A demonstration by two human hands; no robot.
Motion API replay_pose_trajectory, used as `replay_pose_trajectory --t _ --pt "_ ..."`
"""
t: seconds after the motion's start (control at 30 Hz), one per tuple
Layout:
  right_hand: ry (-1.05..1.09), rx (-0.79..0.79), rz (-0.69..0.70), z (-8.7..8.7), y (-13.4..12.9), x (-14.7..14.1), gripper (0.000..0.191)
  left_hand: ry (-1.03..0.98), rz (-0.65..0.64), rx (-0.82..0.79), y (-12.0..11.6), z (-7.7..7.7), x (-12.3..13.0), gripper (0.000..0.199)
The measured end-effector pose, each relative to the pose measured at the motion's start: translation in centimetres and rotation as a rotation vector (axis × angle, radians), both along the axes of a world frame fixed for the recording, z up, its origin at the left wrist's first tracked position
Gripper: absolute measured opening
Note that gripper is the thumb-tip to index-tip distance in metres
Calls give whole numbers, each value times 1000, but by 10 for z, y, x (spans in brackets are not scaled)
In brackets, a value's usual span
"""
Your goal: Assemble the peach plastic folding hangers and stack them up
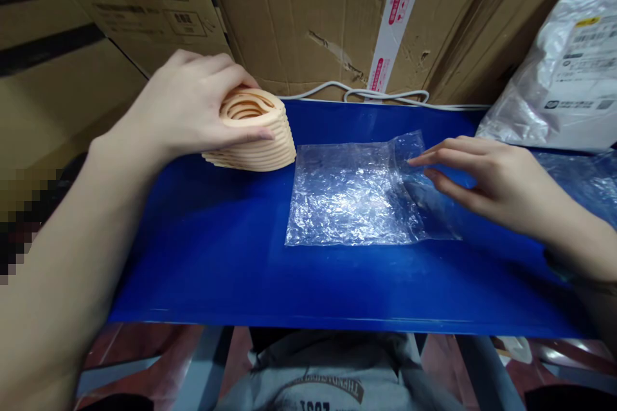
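A pale, ribbed, stacked object [270, 148] with an oval hollow top stands on the blue table at the left. My left hand [207, 103] grips its upper rim, the thumb on the near side and the fingers behind. Flat on the table to its right lies a clear, crinkled plastic bag [347, 196]. My right hand [486, 173] is at the bag's right end, fingers apart and pointing left, fingertips at or just over the plastic. Nothing shows between those fingers.
Cardboard boxes [289, 13] stand behind the blue table [289, 289]. A white cable [400, 96] runs along the back edge. At the back right is a plastic-wrapped package [573, 83] with a label, with more clear plastic [578, 173] in front of it.
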State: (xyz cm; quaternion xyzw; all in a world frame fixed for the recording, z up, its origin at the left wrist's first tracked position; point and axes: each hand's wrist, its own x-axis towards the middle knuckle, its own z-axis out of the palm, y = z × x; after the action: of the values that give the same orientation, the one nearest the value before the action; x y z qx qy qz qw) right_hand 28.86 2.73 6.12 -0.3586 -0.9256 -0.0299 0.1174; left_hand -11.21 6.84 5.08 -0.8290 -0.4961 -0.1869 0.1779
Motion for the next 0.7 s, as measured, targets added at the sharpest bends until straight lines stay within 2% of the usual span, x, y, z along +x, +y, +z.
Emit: replay_pose_trajectory --t 0.13,0.23,0.3,0.37,0.5,0.57,0.7 --pt "123 54 -53 -1 -5 -7 24 48 44 144 -10 7 8 97" --pt "284 21 -59 -2 -17 -21 23 35 -44 321 -29 13 34 100" --pt "408 -163 -78 -2 -27 -33 22 27 -180 355 -46 11 59 99" --pt "512 -445 -84 -3 -37 -44 22 58 -330 378 -62 3 85 93" --pt "668 -903 -46 -8 -46 -55 28 44 -428 337 -82 -17 117 78" --pt "714 -1011 -54 -10 -44 -54 33 25 -435 308 -82 -23 122 78" --pt "744 -998 -126 -10 -35 -47 36 -11 -433 162 -72 -26 117 91"
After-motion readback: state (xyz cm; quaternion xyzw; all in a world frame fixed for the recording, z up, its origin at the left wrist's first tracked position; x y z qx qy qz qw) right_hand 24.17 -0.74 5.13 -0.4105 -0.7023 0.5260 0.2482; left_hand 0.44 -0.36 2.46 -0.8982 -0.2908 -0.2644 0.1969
